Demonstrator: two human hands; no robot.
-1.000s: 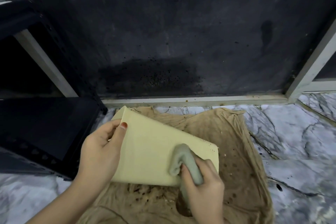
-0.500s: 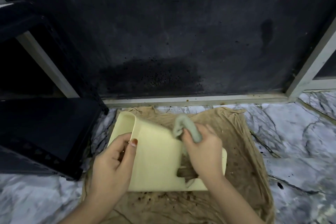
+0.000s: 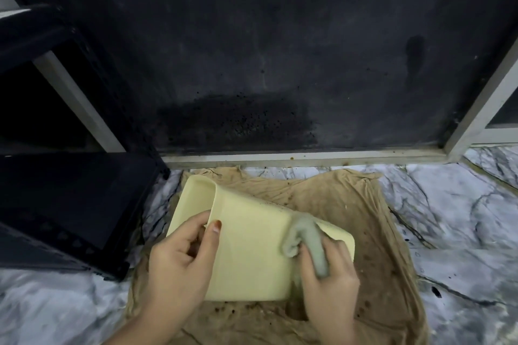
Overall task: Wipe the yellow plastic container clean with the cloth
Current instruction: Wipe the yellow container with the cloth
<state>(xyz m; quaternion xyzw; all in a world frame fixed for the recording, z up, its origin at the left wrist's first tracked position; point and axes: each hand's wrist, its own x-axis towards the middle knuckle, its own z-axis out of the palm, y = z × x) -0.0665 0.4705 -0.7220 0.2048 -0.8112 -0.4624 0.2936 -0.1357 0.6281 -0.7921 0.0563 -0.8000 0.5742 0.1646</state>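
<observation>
Two hands work on one pale yellow plastic container (image 3: pixel 252 246), a smooth rounded-cornered box tipped on its side over a stained brown sheet (image 3: pixel 364 218) on the marble floor (image 3: pixel 462 218), its broad face up and dark specks along the far edge. The left hand (image 3: pixel 179 263) grips its left rim, thumb on the face and fingers curled behind, while the right hand (image 3: pixel 328 274) clutches a bunched grey-green cloth (image 3: pixel 305 241) against the face. Half a second ago the cloth was at the far edge; now it sits lower and further right.
</observation>
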